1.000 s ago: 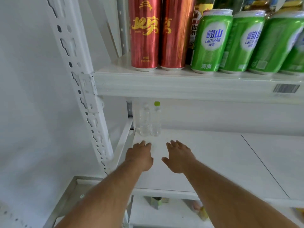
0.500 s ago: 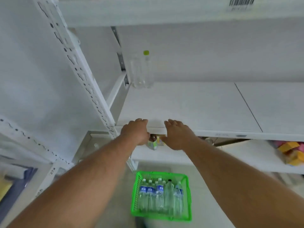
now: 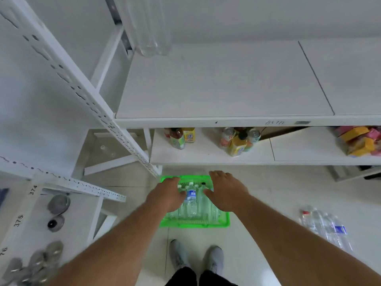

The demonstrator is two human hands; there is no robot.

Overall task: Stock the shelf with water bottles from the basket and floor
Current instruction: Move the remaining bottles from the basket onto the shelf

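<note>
A green basket [image 3: 194,223] stands on the floor in front of my feet, filled with several clear water bottles [image 3: 191,200] with blue labels. My left hand [image 3: 168,194] and my right hand [image 3: 225,189] hover above the basket with fingers spread, both holding nothing. Two clear bottles [image 3: 150,36] stand at the back left corner of the white middle shelf [image 3: 216,83]. More water bottles [image 3: 327,226] lie on the floor at the right.
A lower shelf [image 3: 206,153] holds drink bottles and cans [image 3: 238,139] and snack packs [image 3: 358,140]. A slotted white upright [image 3: 86,93] runs diagonally at the left. Metal lids [image 3: 57,205] lie on a numbered rack at the far left. My shoes [image 3: 195,259] are below.
The view has tilted down from the shelf to the floor. Both hands have left the shelf edge and dropped to just above the basket.
</note>
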